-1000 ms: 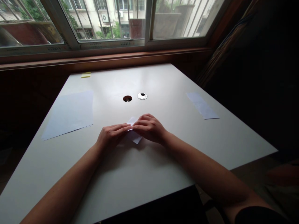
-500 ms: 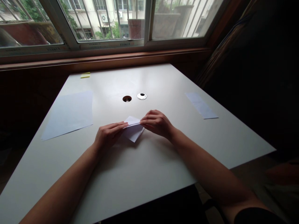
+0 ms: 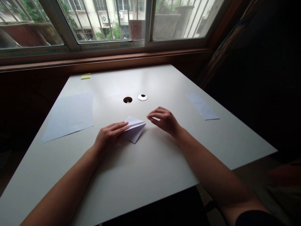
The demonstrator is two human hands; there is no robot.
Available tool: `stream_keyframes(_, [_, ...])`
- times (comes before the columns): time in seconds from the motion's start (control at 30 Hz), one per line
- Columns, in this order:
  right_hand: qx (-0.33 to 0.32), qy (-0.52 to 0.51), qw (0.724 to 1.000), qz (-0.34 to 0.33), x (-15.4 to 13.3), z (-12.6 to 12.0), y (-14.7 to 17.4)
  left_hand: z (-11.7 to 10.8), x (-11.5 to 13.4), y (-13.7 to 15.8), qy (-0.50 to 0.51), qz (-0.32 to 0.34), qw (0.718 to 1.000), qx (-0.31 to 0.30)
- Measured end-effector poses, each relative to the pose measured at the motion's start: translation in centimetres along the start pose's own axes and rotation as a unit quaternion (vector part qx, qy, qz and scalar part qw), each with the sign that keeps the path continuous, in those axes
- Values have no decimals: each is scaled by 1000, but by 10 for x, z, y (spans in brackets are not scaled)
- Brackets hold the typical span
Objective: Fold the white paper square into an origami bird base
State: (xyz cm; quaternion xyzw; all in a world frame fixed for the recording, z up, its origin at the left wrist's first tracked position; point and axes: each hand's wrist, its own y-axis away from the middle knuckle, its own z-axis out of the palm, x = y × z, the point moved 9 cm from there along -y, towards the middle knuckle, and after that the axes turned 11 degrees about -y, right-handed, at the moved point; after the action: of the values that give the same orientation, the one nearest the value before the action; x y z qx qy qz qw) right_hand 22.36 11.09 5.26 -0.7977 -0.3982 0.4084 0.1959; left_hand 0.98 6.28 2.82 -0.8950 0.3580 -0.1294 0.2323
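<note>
In the head view, a small piece of folded white paper lies at the middle of the white table, a raised flap crossing it. My left hand has its fingers together over the paper's left side and keeps hold of it there; the thumb is hidden. Just right of the paper, a short way off it, is my right hand. Its thumb and fingertips meet in a pinch with nothing visible between them.
A large white sheet lies on the table at left, a narrow paper strip at right. Beyond the hands are a round cable hole and its silver cover. Yellow sticky notes sit near the far edge, below the window.
My right hand has let go of the folded paper's right corner and moved slightly up and right. The flap now shows more fully. My left hand has stayed in place.
</note>
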Motion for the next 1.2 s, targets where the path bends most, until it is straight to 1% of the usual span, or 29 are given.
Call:
stream_keyframes(0.07, [7, -1, 1000, 6, 1, 3, -1, 8, 7, -1, -5, 33, 999, -35])
stream_keyframes(0.1, [-2, -1, 1000, 6, 0, 7, -1, 11, 11, -2, -7, 49, 998, -49])
stream_keyframes(0.13, [-15, -2, 1000, 3, 0, 12, -1, 13, 14, -3, -10, 64, 996, -60])
stream_keyframes(0.2, [-62, -4, 998, -4, 0, 25, -1, 17, 20, -4, -19, 87, 993, -75])
stream_keyframes(0.3, [-107, -8, 994, 10, 3, 40, 2, 19, 22, -5, -27, 94, 992, -81])
stream_keyframes(0.5, [-129, -13, 991, 43, 7, 52, 6, 20, 16, -6, -8, 66, 995, -71])
stream_keyframes(0.6, [-132, -31, 989, 60, 9, 56, 6, 24, 8, -5, -25, 30, 996, -81])
stream_keyframes(0.73, [-143, -62, 983, 99, 12, 59, 6, 27, -5, -3, -34, -31, 995, -91])
stream_keyframes(0.87, [-152, -98, 974, 138, 15, 60, 5, 28, -7, -2, -34, -50, 994, -90])
stream_keyframes(1.07, [-142, -143, 963, 178, 14, 63, 5, 17, -4, -3, -44, -56, 996, -52])
stream_keyframes(1.2, [-157, -149, 963, 164, 7, 66, 3, 10, -5, -4, -34, -49, 998, -5])
